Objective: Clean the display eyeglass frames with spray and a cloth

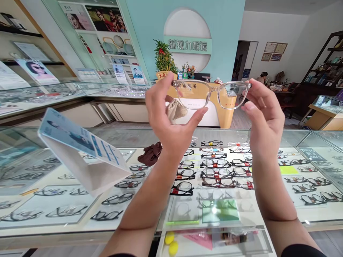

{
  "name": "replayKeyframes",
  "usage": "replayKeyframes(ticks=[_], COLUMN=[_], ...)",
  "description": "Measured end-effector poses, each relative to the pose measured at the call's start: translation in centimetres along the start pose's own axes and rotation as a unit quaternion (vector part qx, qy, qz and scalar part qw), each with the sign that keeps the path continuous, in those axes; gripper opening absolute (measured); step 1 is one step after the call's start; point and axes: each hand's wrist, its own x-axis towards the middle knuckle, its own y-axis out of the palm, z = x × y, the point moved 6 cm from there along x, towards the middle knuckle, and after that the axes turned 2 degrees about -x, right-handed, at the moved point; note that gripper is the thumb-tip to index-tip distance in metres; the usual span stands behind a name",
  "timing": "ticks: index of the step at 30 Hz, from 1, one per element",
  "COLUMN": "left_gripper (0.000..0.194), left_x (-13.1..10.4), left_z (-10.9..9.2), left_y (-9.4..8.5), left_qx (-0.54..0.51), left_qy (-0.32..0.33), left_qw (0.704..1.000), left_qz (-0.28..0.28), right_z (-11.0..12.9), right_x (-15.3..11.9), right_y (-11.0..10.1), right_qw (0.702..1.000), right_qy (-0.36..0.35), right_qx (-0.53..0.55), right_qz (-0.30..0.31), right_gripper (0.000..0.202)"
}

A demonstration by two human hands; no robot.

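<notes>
While the left hand (166, 112) pinches one end of a pair of clear glasses (213, 89), the right hand (265, 116) holds the other end by the hinge. The glasses are raised in the upper middle of the frame, lenses upright, well above the glass counter (147, 233). Both grips are closed to narrow pinches; the left thumb reaches the lower rim of its lens, and the right thumb and fingers meet near the corner. A beige cloth (176, 112) is tucked in the left hand, just below that lens.

Beneath the hands, rows of eyeglasses (215, 163) with small coloured tags fill the middle of the frame. Beside the left forearm lies a crumpled brown cloth (150, 154), and at left a folded card stand (73, 137) tilts over the counter. Two yellow balls (173, 248) show at the bottom middle. Behind the glasses, a wooden desk (226, 119) carries a leafy plant (164, 59), and a seated person (262, 77) appears at upper right.
</notes>
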Motion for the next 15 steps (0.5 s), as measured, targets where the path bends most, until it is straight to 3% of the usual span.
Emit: replayKeyframes(ticks=[2, 8, 15], left_gripper=[0.09, 0.095, 0.093], left_x=[-0.3, -0.6, -0.8], left_z=[-0.3, -0.8, -1.4], left_y=[-0.1, 0.2, 0.1], left_qx=[0.008, -0.025, -0.008], left_qy=[0.009, -0.016, 0.011], left_qw=[1.0, 0.999, 1.0], left_qz=[-0.007, 0.026, 0.011], right_z=[-0.5, -2.4, -2.4], right_x=[0.2, 0.5, 0.4], right_y=[0.2, -0.1, -0.5], right_qw=[0.999, 0.993, 0.994], right_qy=[0.033, 0.108, 0.093], right_qx=[0.042, 0.04, 0.031], right_qz=[0.001, 0.006, -0.039], right_gripper=[0.037, 0.041, 0.038])
